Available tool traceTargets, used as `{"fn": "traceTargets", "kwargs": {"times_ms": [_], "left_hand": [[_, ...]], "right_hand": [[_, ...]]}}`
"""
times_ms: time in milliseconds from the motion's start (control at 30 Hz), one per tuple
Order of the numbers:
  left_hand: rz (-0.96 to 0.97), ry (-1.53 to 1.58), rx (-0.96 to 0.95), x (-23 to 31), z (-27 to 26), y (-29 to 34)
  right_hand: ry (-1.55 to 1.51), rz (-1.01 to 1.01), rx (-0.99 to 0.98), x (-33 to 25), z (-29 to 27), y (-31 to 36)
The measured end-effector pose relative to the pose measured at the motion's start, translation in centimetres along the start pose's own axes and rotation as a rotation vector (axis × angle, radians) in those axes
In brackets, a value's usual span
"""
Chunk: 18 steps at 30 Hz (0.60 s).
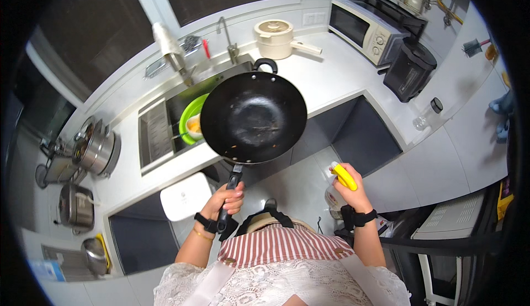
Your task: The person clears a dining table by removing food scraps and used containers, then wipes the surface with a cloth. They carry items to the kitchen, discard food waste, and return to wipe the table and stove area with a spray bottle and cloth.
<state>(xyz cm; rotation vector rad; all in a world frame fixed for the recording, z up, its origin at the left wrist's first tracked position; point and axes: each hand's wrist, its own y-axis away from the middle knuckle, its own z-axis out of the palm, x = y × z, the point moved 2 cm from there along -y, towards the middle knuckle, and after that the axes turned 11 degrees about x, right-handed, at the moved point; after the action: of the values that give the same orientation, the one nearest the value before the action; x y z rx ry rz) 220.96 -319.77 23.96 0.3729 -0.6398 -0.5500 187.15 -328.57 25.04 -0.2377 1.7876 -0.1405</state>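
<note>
In my left hand (224, 201) is the long black handle of a wok (255, 115), its fingers wrapped round it. The wok is dark and wide, held up in front of me with its inside showing. A few small orange-brown specks dot its lower inner side, and a loop handle sticks out at its far rim. My right hand (353, 191) is closed round the neck of a spray bottle (345, 177) with a yellow head and white nozzle. The bottle's clear body hangs below, partly hidden by the hand. The nozzle points up and left, apart from the wok.
Behind the wok lies a sink (152, 135) with a green basin (187, 112) and a tap (232, 46). A cream electric pot (275, 40), microwave (361, 32), black water dispenser (409, 69) and glass jar (428, 115) stand on the counter. A white-lidded bin (186, 196) is left of me.
</note>
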Motion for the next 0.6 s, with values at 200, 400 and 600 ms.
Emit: {"fn": "traceTargets", "kwargs": {"times_ms": [200,400,600], "left_hand": [[-0.132,0.01,-0.139,5.7,2.6,-13.3],[-0.218,-0.022,-0.204,9.6,4.9,-22.8],[-0.254,-0.064,-0.18,10.6,6.4,-28.4]], "right_hand": [[-0.064,0.181,0.151,1.9,-2.2,-3.6],[-0.077,0.257,0.251,2.5,-3.8,-8.3],[-0.07,0.276,0.327,3.8,-5.9,-12.4]]}}
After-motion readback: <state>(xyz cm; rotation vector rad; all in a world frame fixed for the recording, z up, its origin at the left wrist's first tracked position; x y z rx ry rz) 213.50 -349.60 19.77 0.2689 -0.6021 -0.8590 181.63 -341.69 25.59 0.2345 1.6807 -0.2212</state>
